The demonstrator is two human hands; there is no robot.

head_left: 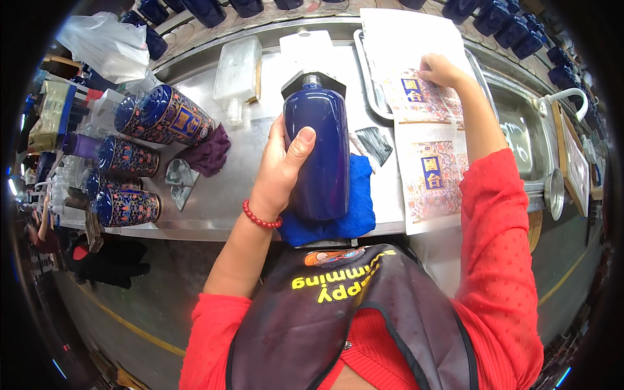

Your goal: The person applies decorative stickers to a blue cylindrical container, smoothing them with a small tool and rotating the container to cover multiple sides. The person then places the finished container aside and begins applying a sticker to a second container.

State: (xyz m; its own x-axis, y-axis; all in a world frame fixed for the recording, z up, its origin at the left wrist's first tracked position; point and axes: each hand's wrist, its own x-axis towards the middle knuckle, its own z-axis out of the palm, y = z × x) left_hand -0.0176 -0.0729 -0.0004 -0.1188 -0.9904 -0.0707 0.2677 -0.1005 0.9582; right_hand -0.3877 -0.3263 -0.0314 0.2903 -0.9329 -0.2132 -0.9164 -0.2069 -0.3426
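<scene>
My left hand (284, 159) grips a glossy dark blue bottle (322, 156) from its left side, thumb across the front. The bottle lies tilted with its neck away from me, over a folded bright blue towel (361, 208) at the table's near edge. Behind its neck is a black angular stand (296, 84). Over to the right, my right hand (442, 70) has its fingers curled and pinched at the upper part of a printed decal sheet (426, 107) with floral patterns and blue label panels. The sheet rests partly over a metal tray (368, 91).
Decorated blue bottles (179, 117) lie at the left beside a purple cloth (208, 151) and a crumpled clear film piece (180, 181). A clear plastic container (237, 71) stands behind. At the right is a metal sink (520, 140) with a white faucet (572, 97). Plain blue bottles (492, 18) line the back.
</scene>
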